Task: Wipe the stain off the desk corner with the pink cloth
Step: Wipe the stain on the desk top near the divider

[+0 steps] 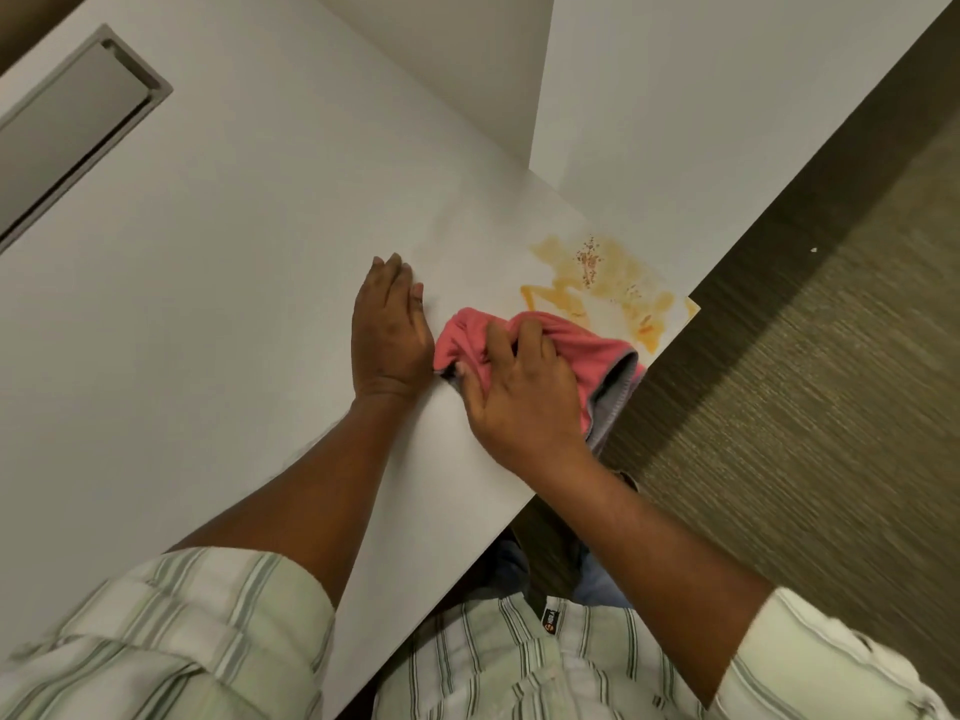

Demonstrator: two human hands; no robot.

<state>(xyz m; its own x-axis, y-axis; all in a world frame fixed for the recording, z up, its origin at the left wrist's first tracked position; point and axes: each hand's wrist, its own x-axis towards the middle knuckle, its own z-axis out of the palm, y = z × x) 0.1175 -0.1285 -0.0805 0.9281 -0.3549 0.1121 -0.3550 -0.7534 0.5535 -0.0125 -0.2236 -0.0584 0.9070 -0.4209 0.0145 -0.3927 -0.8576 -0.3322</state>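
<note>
A yellow-orange stain (608, 283) with reddish specks spreads over the white desk's (234, 304) far right corner. The pink cloth (582, 350), bunched and with a grey edge, lies on the desk just below the stain, and part of it hangs over the desk edge. My right hand (519, 392) presses down on the cloth with its fingers gripping the folds. My left hand (389, 330) lies flat on the bare desk, fingers together, right beside the cloth's left end.
A grey cable hatch (72, 127) is set into the desk at the far left. A white partition panel (675, 96) rises behind the stained corner. Brown carpet (805, 433) lies to the right of the desk edge.
</note>
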